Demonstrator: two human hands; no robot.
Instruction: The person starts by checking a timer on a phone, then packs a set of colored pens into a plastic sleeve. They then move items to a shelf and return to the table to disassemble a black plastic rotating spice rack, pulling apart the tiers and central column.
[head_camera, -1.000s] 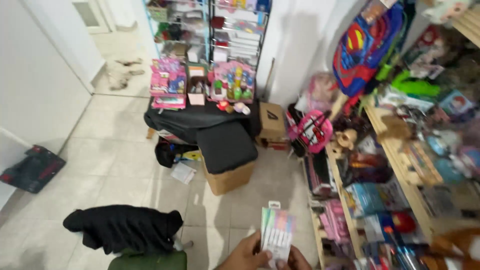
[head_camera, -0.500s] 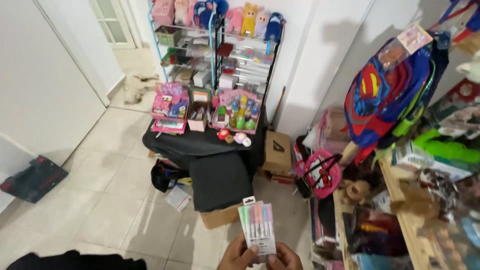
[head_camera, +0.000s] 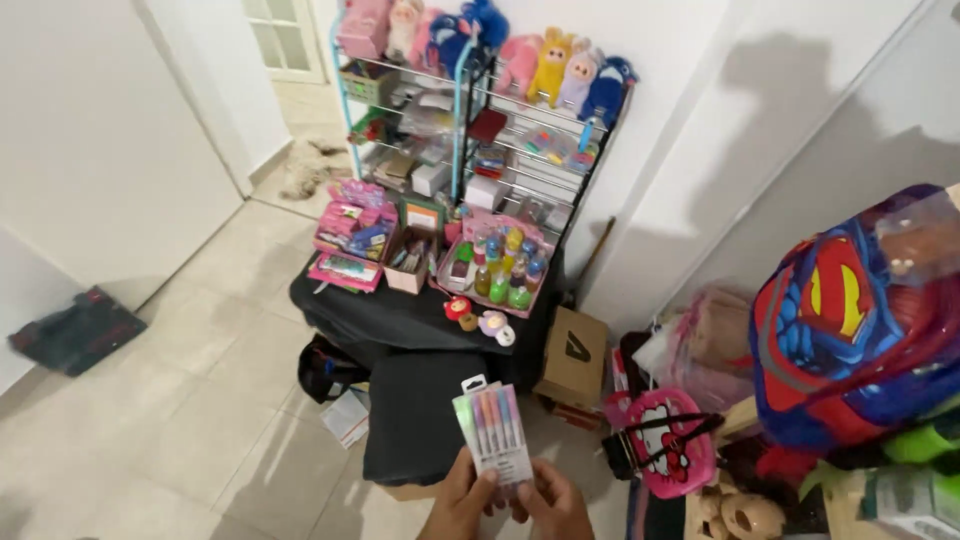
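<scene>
1. A pack of pastel markers (head_camera: 492, 432) is held upright at the bottom of the view, above the tiled floor (head_camera: 180, 400). It's pinched by the left hand (head_camera: 462, 505) and the right hand (head_camera: 555, 505) at its lower edge, fingers closed on it from both sides.
2. Right behind the pack, a black-draped table (head_camera: 400, 318) is seen, with pink toy boxes (head_camera: 350, 240) at its left edge and a tray of little bottles (head_camera: 497, 265) near the right edge.
3. A wire shelf (head_camera: 470, 130) topped with plush toys (head_camera: 530, 60) is set behind the table.
4. A cardboard box (head_camera: 572, 355) and a pink bag (head_camera: 668, 442) are found to the right, with a red-and-blue backpack (head_camera: 850, 320) further over.
</scene>
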